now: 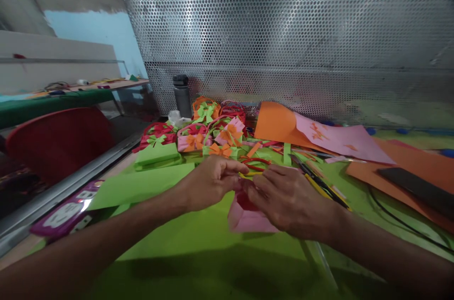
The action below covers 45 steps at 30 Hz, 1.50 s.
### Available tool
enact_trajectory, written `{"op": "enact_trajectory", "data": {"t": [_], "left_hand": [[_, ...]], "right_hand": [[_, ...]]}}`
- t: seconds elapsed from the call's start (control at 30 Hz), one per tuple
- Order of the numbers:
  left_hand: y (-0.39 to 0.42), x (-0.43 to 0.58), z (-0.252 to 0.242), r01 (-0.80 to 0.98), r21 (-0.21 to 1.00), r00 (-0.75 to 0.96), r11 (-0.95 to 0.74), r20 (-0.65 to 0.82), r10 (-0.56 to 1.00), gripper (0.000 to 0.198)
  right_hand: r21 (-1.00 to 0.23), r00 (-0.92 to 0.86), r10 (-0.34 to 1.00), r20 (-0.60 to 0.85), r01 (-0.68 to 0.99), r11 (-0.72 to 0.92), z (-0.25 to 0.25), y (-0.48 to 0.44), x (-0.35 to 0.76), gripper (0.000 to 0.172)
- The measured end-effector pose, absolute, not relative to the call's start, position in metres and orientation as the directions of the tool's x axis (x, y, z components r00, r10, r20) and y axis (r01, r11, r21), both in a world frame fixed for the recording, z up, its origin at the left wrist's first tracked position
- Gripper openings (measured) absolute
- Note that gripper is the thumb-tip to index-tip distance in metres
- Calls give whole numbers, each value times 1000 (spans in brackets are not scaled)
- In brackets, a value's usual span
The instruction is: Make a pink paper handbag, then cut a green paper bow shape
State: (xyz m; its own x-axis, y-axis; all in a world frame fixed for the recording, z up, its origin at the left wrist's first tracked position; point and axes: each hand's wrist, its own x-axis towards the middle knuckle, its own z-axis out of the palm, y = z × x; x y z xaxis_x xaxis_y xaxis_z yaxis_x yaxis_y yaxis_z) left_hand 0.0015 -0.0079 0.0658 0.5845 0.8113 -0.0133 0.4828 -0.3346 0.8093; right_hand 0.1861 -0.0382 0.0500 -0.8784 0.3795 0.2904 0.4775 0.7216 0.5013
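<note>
At the centre of the frame, just below the middle: a small pink paper box with a red inside (250, 221) on the green tabletop (191, 238). Right hand (289, 198) curls over its right side, grip closed on the rim, likely steadying the thin wall. Left hand (213, 184) meets it at the far rim, thumb and index nearly together; cannot tell what, if anything, is pinched there. Both come in from the sides, presumably so the rim gets support from two directions.

Just behind the hands, a red curved strip (255, 166). Further up, small red, pink and green paper bags with bows (195, 141) stand bunched, probably set back for elbow room. Right of the hands, a long black pointed tool (321, 181), within easy reach. Left of centre, a flat light-green paper sheet (142, 185). Right of the frame, large orange paper sheets (365, 175), a black flat slab-like object (418, 191) lying on them, maybe as a weight.
</note>
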Motion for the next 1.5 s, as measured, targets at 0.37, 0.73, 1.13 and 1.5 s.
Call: {"op": "enact_trajectory", "data": {"t": [0.37,0.73,1.13,1.5], "left_hand": [[-4,5,60,507,791,519,-343,38,854,32],[-12,-3,64,535,665,455,-521,294,841,30],[-5,-11,68,418,796,425,-439,256,868,21],[-10,-6,64,450,710,432,-541,358,828,17]], "right_hand": [[486,-863,382,332,503,714,49,-40,186,20],[-77,-570,709,416,754,652,55,-34,191,19],[-243,-430,801,416,796,554,63,-29,195,37],[-416,-440,846,302,738,532,66,-30,192,16]]}}
